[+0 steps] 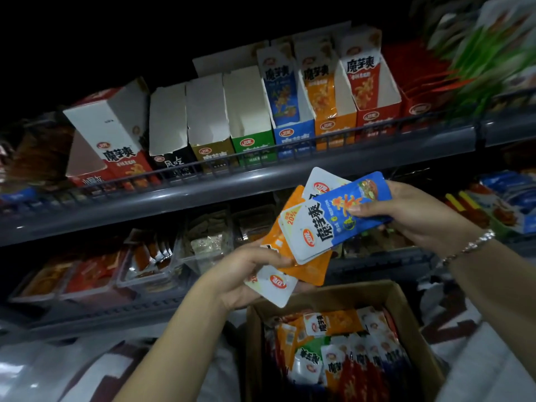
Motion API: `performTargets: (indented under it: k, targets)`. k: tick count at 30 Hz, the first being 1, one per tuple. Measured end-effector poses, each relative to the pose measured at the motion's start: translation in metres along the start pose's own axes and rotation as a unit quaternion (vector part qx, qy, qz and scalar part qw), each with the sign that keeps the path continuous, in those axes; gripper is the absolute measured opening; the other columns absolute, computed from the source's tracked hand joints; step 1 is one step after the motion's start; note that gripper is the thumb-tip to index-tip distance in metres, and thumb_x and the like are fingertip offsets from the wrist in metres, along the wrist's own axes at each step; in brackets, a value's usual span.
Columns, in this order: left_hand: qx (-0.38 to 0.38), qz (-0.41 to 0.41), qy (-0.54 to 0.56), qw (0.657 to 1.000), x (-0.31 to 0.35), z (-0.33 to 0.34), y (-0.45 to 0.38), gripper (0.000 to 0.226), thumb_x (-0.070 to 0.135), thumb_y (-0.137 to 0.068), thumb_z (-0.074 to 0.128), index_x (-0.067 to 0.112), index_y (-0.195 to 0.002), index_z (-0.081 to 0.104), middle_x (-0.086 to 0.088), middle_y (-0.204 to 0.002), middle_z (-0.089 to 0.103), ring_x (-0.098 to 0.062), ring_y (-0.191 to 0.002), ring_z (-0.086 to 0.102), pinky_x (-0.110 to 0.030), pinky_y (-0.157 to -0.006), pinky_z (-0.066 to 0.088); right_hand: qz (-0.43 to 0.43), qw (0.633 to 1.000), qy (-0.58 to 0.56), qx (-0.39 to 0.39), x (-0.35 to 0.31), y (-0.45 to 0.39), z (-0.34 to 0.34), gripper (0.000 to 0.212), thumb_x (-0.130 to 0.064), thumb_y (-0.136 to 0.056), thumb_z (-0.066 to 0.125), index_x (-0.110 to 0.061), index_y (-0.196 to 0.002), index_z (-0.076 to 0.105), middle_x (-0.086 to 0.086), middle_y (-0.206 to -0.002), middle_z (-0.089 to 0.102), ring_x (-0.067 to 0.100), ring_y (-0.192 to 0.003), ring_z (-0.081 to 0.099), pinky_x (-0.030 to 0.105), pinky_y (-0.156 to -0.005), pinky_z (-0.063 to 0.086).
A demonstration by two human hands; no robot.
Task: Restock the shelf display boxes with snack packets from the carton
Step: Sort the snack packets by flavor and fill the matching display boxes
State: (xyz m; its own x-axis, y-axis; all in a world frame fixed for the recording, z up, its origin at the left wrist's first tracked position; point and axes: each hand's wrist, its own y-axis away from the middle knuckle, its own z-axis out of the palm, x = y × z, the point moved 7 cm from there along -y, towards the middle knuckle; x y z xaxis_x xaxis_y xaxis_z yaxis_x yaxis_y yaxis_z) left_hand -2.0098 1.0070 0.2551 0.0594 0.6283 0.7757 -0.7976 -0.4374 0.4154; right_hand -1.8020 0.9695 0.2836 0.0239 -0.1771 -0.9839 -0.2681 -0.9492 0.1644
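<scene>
Your right hand (417,211) pinches a blue packet (345,211) by its upper right end; its long axis runs diagonally, white end down-left, blue end up-right, printed face toward you. Your left hand (246,274) grips a fanned bunch of orange packets (307,271) from below, thumb on top, with a white packet corner (274,285) sticking out lower left; those tilt the same diagonal way. The blue packet overlaps the front of the bunch, with another white-topped packet (322,184) behind it. Both sit in the air between the upper shelf (203,190) and the carton (406,309). The carton is open at bottom centre, holding loose orange, red, green and blue packets lying mixed and at odd angles. On the upper shelf stands a row of display boxes: the blue box (293,134), orange box (333,126) and red box (377,114) each hold upright packets, long axis vertical. The green box (252,143) and its neighbours to the left show only white inner walls. The lower shelf has clear trays (150,271) of dim packets.
</scene>
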Motion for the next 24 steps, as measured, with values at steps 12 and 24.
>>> performTargets:
  k: [12, 24]
  targets:
    - [0.255, 0.102, -0.230, 0.934, 0.025, -0.036, 0.001, 0.023, -0.014, -0.076, 0.067, 0.006, -0.083, 0.058, -0.012, -0.075, 0.066, -0.022, -0.055, 0.064, -0.033, -0.050, 0.056, -0.003, 0.999, 0.034, 0.036, -0.002, -0.001, -0.006, 0.027, 0.000, -0.075, 0.074, -0.005, -0.101, 0.064, 0.006, -0.091, 0.074, 0.014, -0.075, 0.072, 0.019, -0.062, 0.057]
    - [0.321, 0.180, -0.280, 0.887, 0.041, -0.038, 0.010, 0.024, -0.007, -0.080, 0.069, 0.013, -0.089, 0.060, -0.006, -0.083, 0.071, -0.013, -0.067, 0.068, -0.022, -0.055, 0.055, -0.007, 0.999, 0.031, 0.039, 0.000, -0.003, -0.010, 0.026, -0.007, -0.075, 0.075, -0.011, -0.099, 0.066, 0.001, -0.090, 0.075, 0.015, -0.082, 0.072, 0.025, -0.073, 0.055]
